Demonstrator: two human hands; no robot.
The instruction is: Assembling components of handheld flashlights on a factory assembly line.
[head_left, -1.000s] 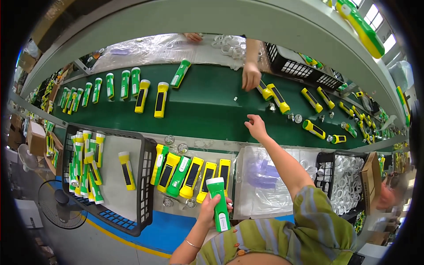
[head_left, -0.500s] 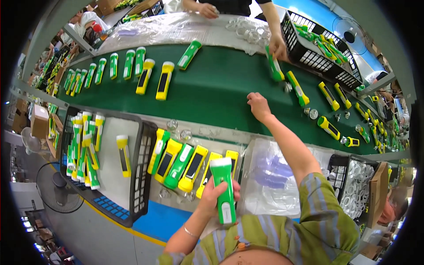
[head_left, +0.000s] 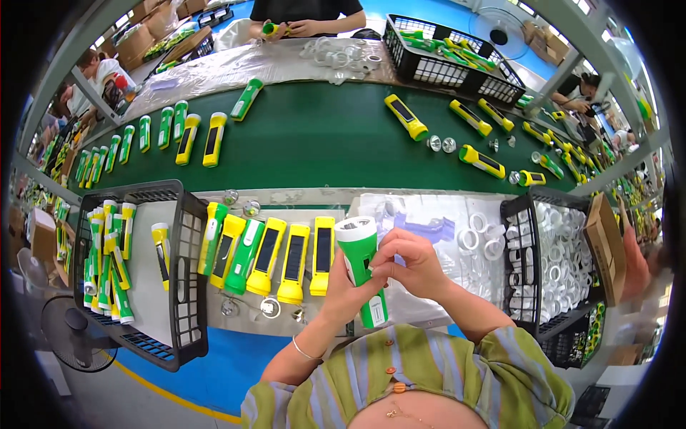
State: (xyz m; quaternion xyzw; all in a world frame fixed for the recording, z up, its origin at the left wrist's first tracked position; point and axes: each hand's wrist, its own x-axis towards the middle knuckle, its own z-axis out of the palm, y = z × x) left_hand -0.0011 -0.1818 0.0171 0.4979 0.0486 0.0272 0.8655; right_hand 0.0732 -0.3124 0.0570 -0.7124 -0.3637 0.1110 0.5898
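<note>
My left hand [head_left: 348, 289] is wrapped round a green flashlight [head_left: 366, 250], tilted in front of my chest with its white-rimmed lens end up. Against its side, near a small dark switch, lie the fingertips of my right hand [head_left: 411, 263]. Those fingers are curled and pinched together; whether anything small sits between them is hidden. Just left of the hands, a row of yellow and green flashlights [head_left: 268, 254] lies on the near worktop, several with dark panels facing up. Clear reflector cups [head_left: 270, 307] lie around that row.
A green conveyor belt [head_left: 307, 154] crosses ahead, bearing flashlights and reflector cups. Black crates flank me: flashlights fill the left crate [head_left: 187, 268], white rings [head_left: 561, 261] the right. Across the belt, a person in black [head_left: 307, 18] handles a yellow flashlight near another crate [head_left: 457, 79].
My right hand has drawn back from over the belt to the flashlight in my left. That flashlight's lens end now faces more toward me. The person opposite has pulled back from the belt.
</note>
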